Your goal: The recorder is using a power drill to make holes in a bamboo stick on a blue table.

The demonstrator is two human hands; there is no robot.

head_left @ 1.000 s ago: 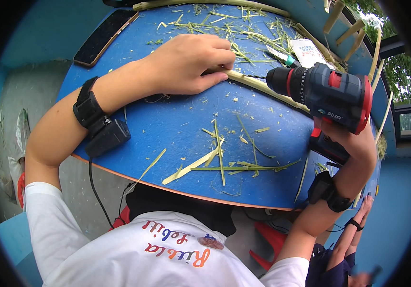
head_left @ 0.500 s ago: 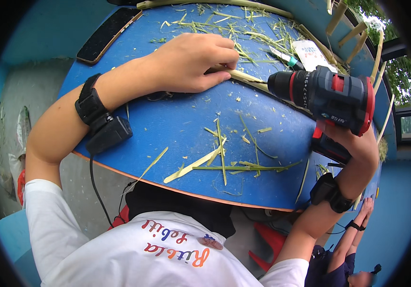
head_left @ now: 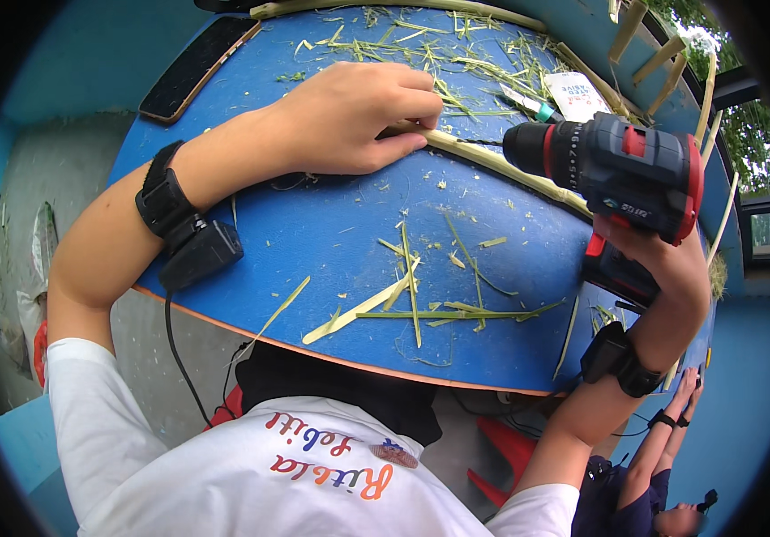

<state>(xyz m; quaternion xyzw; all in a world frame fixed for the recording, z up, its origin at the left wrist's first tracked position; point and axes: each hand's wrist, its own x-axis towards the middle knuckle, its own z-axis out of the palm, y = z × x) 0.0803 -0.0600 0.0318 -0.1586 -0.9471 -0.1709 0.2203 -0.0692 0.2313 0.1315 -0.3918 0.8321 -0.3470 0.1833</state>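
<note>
Drill in right hand, left hand pinning bamboo strip.

You have one view only, from the left of two fisheye cameras worn on your head. It looks steeply down over your chest onto the round blue table, close enough that the tabletop fills the middle of the frame. Your left hand and right hand enter from the lower edge. Straight edges bow toward the dark circular rim. There is no second view to overlap with it.
</note>
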